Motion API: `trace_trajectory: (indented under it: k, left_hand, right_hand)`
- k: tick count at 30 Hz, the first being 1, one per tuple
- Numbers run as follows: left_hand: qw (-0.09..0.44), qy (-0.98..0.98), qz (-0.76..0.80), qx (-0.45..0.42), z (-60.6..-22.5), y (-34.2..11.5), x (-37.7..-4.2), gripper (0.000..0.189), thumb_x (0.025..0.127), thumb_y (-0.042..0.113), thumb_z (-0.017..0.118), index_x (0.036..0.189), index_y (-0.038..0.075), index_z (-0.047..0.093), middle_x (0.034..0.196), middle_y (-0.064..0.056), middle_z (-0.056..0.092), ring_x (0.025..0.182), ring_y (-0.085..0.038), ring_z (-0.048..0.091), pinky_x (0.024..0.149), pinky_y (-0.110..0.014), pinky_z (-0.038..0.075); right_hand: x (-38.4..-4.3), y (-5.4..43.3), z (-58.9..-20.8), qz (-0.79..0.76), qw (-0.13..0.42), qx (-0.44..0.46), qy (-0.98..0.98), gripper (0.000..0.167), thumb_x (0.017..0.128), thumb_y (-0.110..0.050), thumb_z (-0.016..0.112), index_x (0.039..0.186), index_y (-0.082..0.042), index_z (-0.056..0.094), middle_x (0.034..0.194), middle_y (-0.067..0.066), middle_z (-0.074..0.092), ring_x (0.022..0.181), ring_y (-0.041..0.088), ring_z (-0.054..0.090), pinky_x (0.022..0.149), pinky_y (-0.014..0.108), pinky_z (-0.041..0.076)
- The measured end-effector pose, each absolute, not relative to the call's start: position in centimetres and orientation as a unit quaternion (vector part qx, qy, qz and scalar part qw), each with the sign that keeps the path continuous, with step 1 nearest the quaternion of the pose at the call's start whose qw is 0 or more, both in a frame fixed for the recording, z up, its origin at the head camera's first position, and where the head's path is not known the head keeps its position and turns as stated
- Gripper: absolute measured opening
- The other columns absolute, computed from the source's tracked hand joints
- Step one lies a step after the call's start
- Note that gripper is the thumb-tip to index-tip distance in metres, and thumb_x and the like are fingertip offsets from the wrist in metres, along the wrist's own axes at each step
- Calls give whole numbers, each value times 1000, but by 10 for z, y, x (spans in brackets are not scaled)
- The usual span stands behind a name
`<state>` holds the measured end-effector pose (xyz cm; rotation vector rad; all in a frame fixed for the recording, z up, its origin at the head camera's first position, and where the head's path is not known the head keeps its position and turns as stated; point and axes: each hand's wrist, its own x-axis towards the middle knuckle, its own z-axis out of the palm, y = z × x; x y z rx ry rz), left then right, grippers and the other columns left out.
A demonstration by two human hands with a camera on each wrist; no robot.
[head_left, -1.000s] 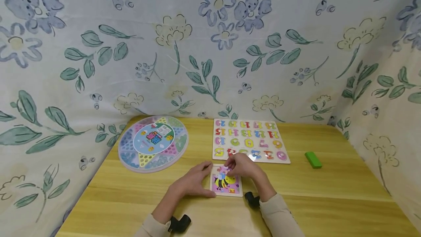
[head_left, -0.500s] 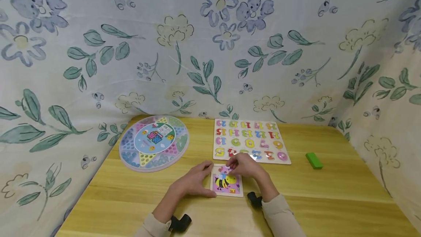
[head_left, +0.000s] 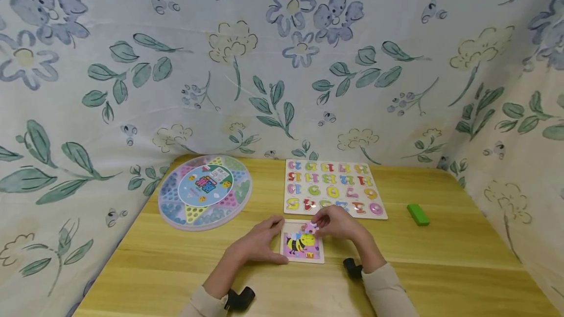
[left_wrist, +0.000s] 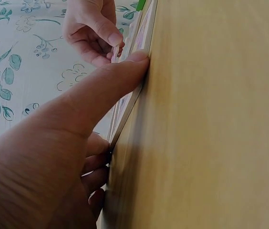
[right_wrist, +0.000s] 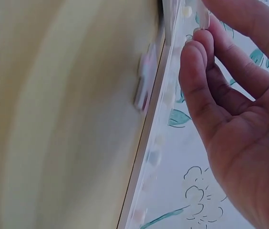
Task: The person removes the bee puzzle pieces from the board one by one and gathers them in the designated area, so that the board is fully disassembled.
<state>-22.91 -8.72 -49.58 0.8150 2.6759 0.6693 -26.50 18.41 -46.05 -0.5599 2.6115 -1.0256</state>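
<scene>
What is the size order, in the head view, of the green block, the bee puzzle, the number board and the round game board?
Largest: round game board and number board, too alike in size to rank
Next: bee puzzle
Smallest: green block

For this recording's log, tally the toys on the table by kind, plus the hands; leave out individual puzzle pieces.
Round Chinese checkers board: 1
Number puzzle board: 1
Bee jigsaw puzzle: 1
Green block: 1
Hands (left hand, right hand): 2
Total: 6
</scene>
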Motion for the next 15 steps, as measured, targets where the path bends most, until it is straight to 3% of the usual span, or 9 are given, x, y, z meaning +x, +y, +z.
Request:
trace_trajectory:
  k: [15]
  left_hand:
    - [128,920,237,284,-495,-88,-228,107,74,63,73,154,7,27,161,-9,24,147,-30,28,118,-47,29]
  right_hand:
    - [-260,222,-459,-365,139,-174,904,22,76,-8,81,96,-4,73,88,4,68,77,13,58,67,21,51]
